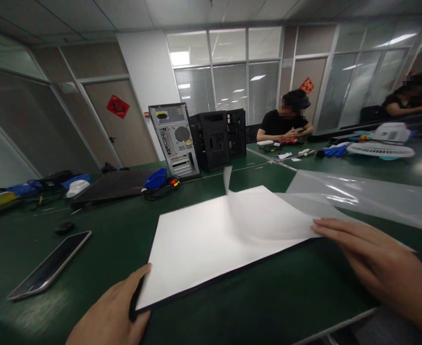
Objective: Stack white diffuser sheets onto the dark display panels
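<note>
A flat white panel [193,254] with a thin black edge lies tilted on the green table in front of me. My left hand [115,304] grips its near left corner, thumb on top and fingers beneath. Over the panel's right part a thin translucent sheet [268,215] bulges upward, with a narrow strip standing up at the far edge. My right hand [372,263] pinches the sheet at the right side, fingers together. Beyond that hand a larger clear plastic film [369,191] is spread out.
A phone [51,266] and a small black object [64,227] lie on the left. Computer cases [175,139] stand at the back beside a blue tool [155,178]. A person [283,120] sits across the table; a white fan [381,148] lies at right.
</note>
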{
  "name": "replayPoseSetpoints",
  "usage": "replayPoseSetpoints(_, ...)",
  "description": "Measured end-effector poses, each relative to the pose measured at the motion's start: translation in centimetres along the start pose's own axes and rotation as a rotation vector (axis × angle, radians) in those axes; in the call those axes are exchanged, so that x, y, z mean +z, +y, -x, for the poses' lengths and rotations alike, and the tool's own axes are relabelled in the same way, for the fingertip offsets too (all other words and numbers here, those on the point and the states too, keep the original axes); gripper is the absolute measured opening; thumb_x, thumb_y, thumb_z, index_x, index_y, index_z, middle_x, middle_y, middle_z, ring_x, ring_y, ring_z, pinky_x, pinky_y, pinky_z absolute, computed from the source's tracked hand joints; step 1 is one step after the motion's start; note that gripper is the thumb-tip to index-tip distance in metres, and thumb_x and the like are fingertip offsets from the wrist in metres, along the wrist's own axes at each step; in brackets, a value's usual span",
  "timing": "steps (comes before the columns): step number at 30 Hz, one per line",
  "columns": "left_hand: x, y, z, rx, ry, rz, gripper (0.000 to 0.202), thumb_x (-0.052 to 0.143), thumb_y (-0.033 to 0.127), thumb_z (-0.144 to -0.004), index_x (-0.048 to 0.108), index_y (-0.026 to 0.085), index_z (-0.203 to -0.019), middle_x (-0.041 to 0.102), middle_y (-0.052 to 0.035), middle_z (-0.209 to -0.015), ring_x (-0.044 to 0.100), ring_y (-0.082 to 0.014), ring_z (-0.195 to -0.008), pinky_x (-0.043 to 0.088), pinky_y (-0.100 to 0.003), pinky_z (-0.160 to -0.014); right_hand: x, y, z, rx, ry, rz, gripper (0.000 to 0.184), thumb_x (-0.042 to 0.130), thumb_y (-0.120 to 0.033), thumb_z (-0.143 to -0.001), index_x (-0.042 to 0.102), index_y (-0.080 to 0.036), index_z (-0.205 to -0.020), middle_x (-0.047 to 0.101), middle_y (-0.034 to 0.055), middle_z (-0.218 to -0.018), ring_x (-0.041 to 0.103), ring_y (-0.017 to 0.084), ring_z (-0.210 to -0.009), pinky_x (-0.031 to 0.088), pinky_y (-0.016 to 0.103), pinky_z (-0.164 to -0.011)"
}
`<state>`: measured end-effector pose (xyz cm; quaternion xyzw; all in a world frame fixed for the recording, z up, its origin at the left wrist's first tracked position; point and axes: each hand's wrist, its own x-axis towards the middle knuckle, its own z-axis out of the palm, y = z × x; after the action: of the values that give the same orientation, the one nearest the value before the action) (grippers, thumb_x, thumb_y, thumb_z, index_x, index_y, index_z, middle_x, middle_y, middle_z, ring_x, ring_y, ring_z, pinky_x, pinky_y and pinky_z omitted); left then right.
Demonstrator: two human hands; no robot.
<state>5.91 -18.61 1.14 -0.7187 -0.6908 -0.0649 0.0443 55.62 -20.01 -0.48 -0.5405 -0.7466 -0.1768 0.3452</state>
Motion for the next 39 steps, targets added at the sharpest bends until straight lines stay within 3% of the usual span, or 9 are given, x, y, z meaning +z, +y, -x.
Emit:
replayPoseSetpoints(3, -0.2, 0.0, -0.1, -0.014, -0.010, 0.021, 0.063, 0.047, 0.033, -0.084, 0.052, 0.020, -0.145, 0.066, -0.0108, -0.136, 0.066, -0.0298, -0.117, 0.050, -0.044, -0.098, 2.0, -1.6, -0.6, -0.096, -0.133, -0.067, 0.044, 0.047, -0.021, -0.092, 0.065, -0.036, -0.129, 0.059, 0.0017, -0.137, 0.059, 0.026, -0.123, 0.052, 0.046, -0.102)
replayPoseSetpoints(7, -0.4, 0.3, 0.0, -0.029, -0.009, 0.044, 0.065, 0.046, 0.034, -0.085, 0.048, 0.017, -0.148, 0.066, -0.0132, -0.135, 0.067, -0.0315, -0.113, 0.052, -0.045, -0.095, 3.2, -2.0, -0.6, -0.122, -0.246, -0.145, 0.043, 0.048, -0.019, -0.093, 0.065, -0.037, -0.127, 0.063, -0.0004, -0.133, 0.058, 0.023, -0.124, 0.051, 0.048, -0.104)
replayPoseSetpoints(14, 0.1, 0.0, -0.1, 0.000, 0.031, 0.031, 0.062, 0.047, 0.035, -0.085, 0.053, 0.023, -0.146, 0.068, -0.0087, -0.133, 0.068, -0.0300, -0.110, 0.052, -0.042, -0.095, 3.4, -1.8, -1.0, -0.162, -0.256, -0.205, 0.044, 0.050, -0.017, -0.091, 0.065, -0.035, -0.128, 0.065, 0.0000, -0.129, 0.056, 0.024, -0.127, 0.043, 0.055, -0.110)
replayPoseSetpoints(21, 0.0, -0.3, -0.2, 0.070, 0.031, 0.015, 0.058, 0.050, 0.033, -0.084, 0.061, 0.027, -0.140, 0.068, -0.0046, -0.134, 0.067, -0.0287, -0.115, 0.051, -0.040, -0.099, 3.4, -2.1, -1.6, -0.176, -0.348, -0.205, 0.051, 0.045, -0.011, -0.090, 0.062, -0.037, -0.131, 0.062, -0.0017, -0.133, 0.049, 0.024, -0.133, 0.035, 0.059, -0.114)
replayPoseSetpoints(30, 0.1, 0.3, 0.0, 0.085, 0.087, -0.007, 0.055, 0.048, 0.029, -0.082, 0.066, 0.028, -0.133, 0.070, -0.0022, -0.131, 0.068, -0.0275, -0.113, 0.050, -0.040, -0.101, 3.6, -3.1, -2.2, -0.153, -0.354, -0.185, 0.048, 0.044, -0.018, -0.095, 0.057, -0.034, -0.137, 0.057, 0.0007, -0.140, 0.045, 0.025, -0.137, 0.033, 0.060, -0.115)
replayPoseSetpoints(34, 0.1, 0.1, -0.1, 0.108, 0.056, -0.038, 0.056, 0.047, 0.031, -0.084, 0.064, 0.025, -0.137, 0.070, -0.0032, -0.131, 0.068, -0.0275, -0.113, 0.051, -0.039, -0.100, 3.3, -3.4, -2.1, -0.142, -0.259, -0.079, 0.041, 0.047, -0.025, -0.096, 0.060, -0.032, -0.134, 0.053, 0.0024, -0.144, 0.040, 0.027, -0.140, 0.036, 0.058, -0.114)
replayPoseSetpoints(39, 0.2, 0.1, -0.1, 0.114, 0.069, -0.045, 0.057, 0.046, 0.030, -0.084, 0.062, 0.022, -0.139, 0.069, -0.0048, -0.132, 0.067, -0.0280, -0.114, 0.050, -0.041, -0.101, 3.1, -3.1, -1.6, -0.106, -0.189, 0.005, 0.034, 0.048, -0.027, -0.096, 0.067, -0.028, -0.124, 0.065, 0.0052, -0.128, 0.055, 0.026, -0.126, 0.047, 0.054, -0.106)
